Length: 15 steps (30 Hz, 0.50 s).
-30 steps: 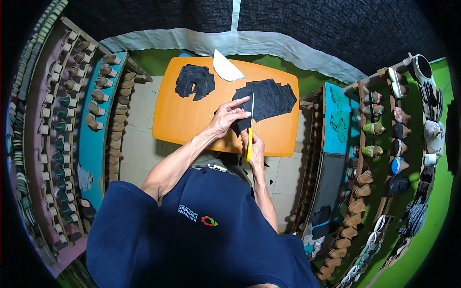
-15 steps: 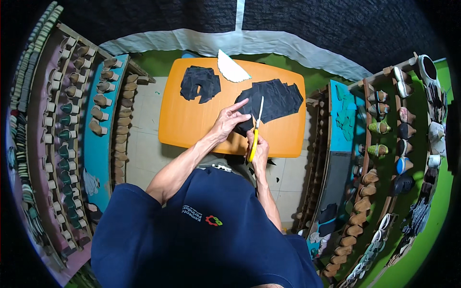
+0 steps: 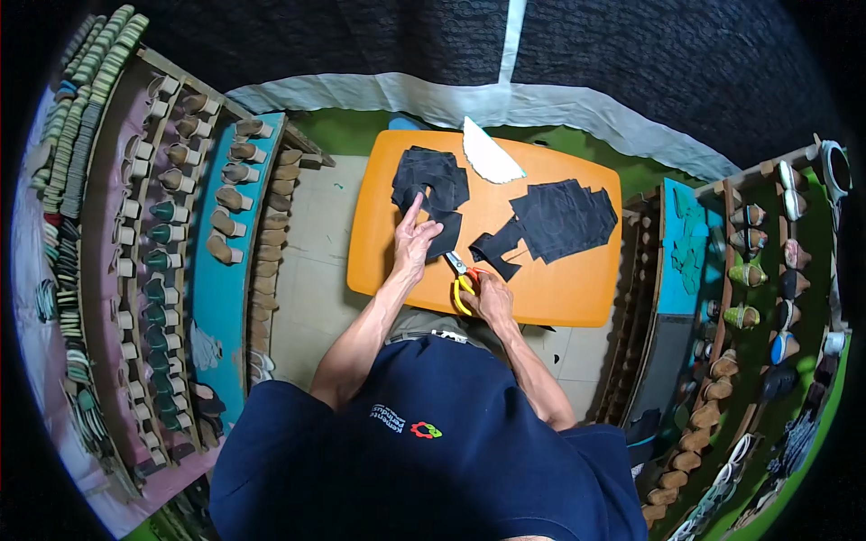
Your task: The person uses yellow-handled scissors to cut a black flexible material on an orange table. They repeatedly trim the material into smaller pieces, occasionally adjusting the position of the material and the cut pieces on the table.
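Note:
My left hand [image 3: 416, 242] reaches over the left side of the orange table, its index finger stretched onto a pile of black cut pieces [image 3: 437, 177]. A black piece of sheet material [image 3: 446, 234] sticks out from under its thumb, next to that pile; the grip is partly hidden. Near the table's front edge, my right hand [image 3: 491, 296] is closed round yellow-handled scissors [image 3: 464, 290], their blades pointing away toward the black piece. To the right lies a second black stack [image 3: 566, 221], with loose black strips [image 3: 499, 249] at its near left side.
A white half-round template [image 3: 489, 155] lies at the back of the orange table [image 3: 383, 257]. Racks of shoes and shoe lasts [image 3: 236, 200] line the left side. More shelves with footwear [image 3: 747, 270] stand on the right. A dark curtain [image 3: 388, 41] hangs behind.
My left hand has moved from the right stack to the left pile with a black piece. The scissors have drawn back toward the table's front edge. The whole view has shifted.

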### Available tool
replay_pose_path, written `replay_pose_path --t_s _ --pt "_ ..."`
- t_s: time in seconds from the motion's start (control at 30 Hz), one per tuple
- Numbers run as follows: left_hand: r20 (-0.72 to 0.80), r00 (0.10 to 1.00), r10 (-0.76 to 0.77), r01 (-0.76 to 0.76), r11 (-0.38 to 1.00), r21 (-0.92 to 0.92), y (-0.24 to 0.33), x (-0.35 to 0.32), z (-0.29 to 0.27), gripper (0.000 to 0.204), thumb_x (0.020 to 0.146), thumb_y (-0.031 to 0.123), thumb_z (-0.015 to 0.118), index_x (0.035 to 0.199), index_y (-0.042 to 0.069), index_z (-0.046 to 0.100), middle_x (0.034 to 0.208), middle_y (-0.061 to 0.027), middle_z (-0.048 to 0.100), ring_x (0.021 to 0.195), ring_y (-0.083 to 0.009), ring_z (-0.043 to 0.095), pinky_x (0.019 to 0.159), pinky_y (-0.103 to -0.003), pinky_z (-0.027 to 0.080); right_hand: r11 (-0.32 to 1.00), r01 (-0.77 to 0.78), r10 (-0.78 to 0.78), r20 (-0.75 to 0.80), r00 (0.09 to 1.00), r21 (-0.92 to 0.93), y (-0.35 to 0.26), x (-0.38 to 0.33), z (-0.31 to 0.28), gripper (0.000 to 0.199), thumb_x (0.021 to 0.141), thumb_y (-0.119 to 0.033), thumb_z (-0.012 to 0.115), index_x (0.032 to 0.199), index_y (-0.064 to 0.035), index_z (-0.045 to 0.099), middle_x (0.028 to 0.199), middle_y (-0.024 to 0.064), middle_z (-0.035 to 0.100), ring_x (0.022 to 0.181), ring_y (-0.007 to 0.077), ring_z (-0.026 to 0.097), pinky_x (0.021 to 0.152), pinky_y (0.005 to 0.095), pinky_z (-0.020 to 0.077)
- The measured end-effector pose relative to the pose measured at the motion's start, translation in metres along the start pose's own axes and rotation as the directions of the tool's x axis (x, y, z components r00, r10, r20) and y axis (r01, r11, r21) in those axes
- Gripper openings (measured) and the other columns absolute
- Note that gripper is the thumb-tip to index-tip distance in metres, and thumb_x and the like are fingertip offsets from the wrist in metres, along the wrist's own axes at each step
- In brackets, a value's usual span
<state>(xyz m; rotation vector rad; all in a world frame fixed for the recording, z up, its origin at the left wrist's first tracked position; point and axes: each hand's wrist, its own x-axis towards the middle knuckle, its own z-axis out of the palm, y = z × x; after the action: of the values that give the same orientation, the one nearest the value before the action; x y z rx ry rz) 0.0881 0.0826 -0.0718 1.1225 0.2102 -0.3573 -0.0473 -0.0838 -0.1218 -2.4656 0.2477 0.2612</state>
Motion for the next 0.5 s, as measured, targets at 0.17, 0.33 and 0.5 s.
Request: replay_pose_path --t_s 0.17,0.33,0.5 --pt "-0.078 0.992 0.104 -0.102 0.994 0.03 -0.009 0.053 -0.001 0.089 0.079 0.0 0.076 0.155 0.026 0.036 0.155 -0.0115 0.032 0.113 -0.0147 0.053 0.074 -0.021 0.042 0.999 0.0 0.002 0.05 0.999 -0.045 0.002 0.027 0.015 0.047 0.081 -0.031 0.077 0.114 -0.0013 0.063 0.11 0.0217 0.067 0.096 0.038 0.067 0.083 0.047 0.0536" --pt "-0.214 0.972 -0.1 0.143 0.97 0.196 -0.062 0.108 -0.03 0.097 0.082 0.003 0.073 0.16 0.025 0.018 0.159 -0.0195 0.031 0.128 -0.0247 0.053 0.092 -0.033 0.049 0.993 -0.035 0.037 0.017 0.999 -0.109 -0.001 0.041 0.013 0.031 0.085 -0.029 0.073 0.107 -0.0076 0.07 0.093 0.0201 0.071 0.085 0.0402 0.069 0.076 0.0483 0.0558" --pt "-0.28 0.945 0.171 0.027 0.809 0.587 -0.068 0.105 -0.057 0.047 0.086 0.012 0.075 0.131 0.007 0.061 0.101 -0.0061 0.057 0.08 -0.0126 0.055 0.072 -0.028 0.048 0.996 -0.038 0.05 -0.162 0.985 0.077 -0.024 0.057 -0.022 0.026 0.087 -0.029 0.07 0.089 -0.0028 0.071 0.086 0.0213 0.07 0.077 0.0418 0.068 0.069 0.0505 0.0532"
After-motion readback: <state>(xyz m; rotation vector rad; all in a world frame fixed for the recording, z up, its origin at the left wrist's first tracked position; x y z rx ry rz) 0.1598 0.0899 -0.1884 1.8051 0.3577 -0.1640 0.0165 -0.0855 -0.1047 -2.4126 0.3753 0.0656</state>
